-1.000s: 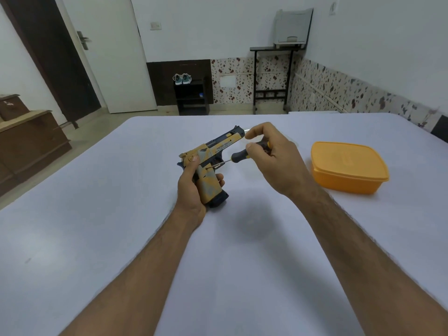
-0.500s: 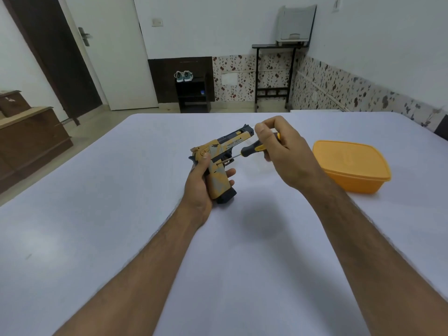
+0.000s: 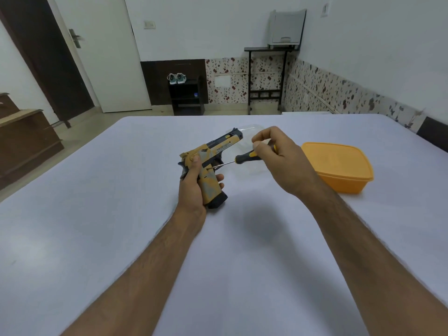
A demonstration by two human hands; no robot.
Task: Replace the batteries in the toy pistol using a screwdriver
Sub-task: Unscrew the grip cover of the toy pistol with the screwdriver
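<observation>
Even, soft indoor light; faint shadow under the hands; wide-angle bending at edges; mostly sharp.

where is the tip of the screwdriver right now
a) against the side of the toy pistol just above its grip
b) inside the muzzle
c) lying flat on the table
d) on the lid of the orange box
a: the right hand holds the screwdriver with its tip against the side of the toy pistol just above the grip, which the left hand holds.
</observation>
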